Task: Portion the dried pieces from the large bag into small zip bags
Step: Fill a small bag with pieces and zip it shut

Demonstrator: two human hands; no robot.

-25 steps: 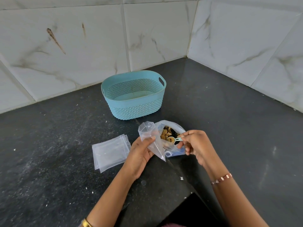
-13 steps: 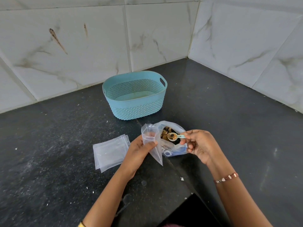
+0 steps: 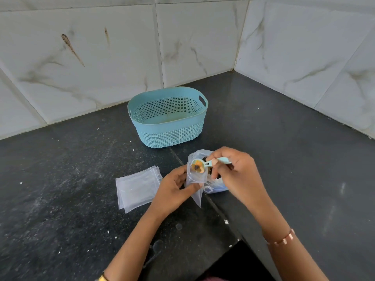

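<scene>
My left hand [image 3: 174, 188] pinches a small clear zip bag [image 3: 196, 179] and holds its mouth up and open. My right hand [image 3: 236, 172] grips the handle of a small light-blue scoop [image 3: 209, 163]. The scoop's bowl sits at the mouth of the small bag, loaded with orange and dark dried pieces [image 3: 197, 166]. The large bag [image 3: 214, 186] lies on the counter right behind the small bag, mostly hidden by it and by my right hand.
A stack of flat, unfilled zip bags [image 3: 137, 187] lies left of my left hand. A teal perforated basket [image 3: 168, 130] stands behind, near the tiled wall. The black counter [image 3: 60, 189] has a front edge at the bottom right.
My right hand has lifted the loaded scoop out of the large bag and carried it left to the small bag's mouth. My left hand has kept hold of the small bag.
</scene>
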